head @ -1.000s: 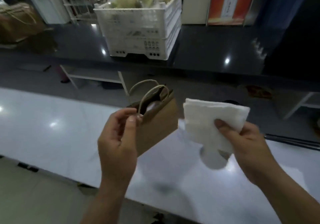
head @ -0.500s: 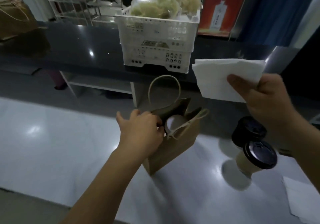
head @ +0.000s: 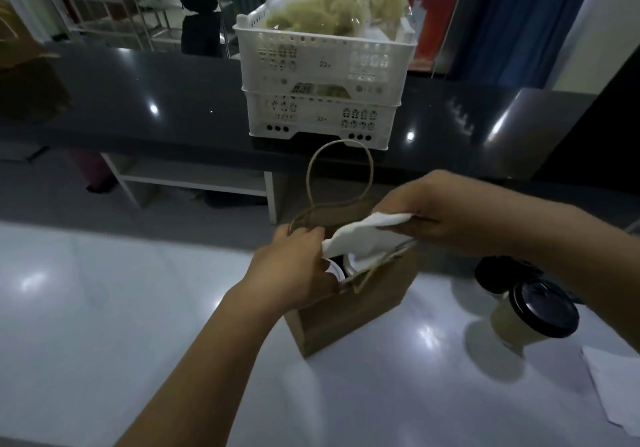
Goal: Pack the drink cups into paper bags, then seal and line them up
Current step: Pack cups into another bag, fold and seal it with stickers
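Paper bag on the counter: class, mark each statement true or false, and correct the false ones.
1. The right hand holds a white napkin above the open paper bag. True.
2. The left hand hangs free, touching nothing. False: it grips the bag's near rim.
3. A black-lidded cup stands outside the bag, to its right. True.
4. The white crate is empty. False: it holds clear bags of yellowish food.
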